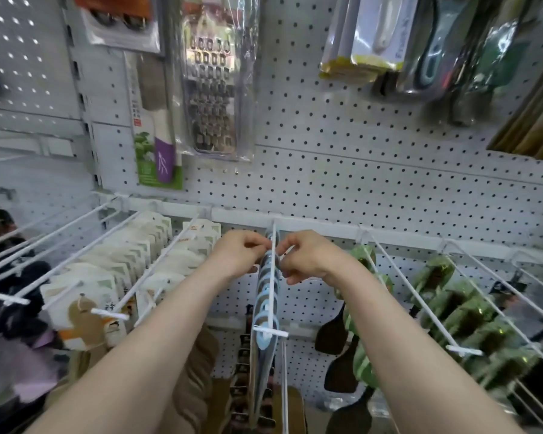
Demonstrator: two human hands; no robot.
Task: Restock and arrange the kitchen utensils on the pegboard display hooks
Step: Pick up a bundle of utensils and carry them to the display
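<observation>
While the white pegboard (358, 151) with its dark round holes carried a flat steel grater (212, 89) in clear plastic and a knife card (157, 136) high above, both hands were low at the centre hook (275, 277), a thin white wire rod with similar rods close on each side. On that hook hung a tight row of glossy blue packs (265, 296), and the left hand (239, 252) and the right hand (308, 255), close together on either side of the rod near the board, pinched the tops of the rearmost packs with curled fingers. Cream paper cards (132, 255) filled the hooks on the left, and green packs (461, 311) with black spatulas filled those on the right.
</observation>
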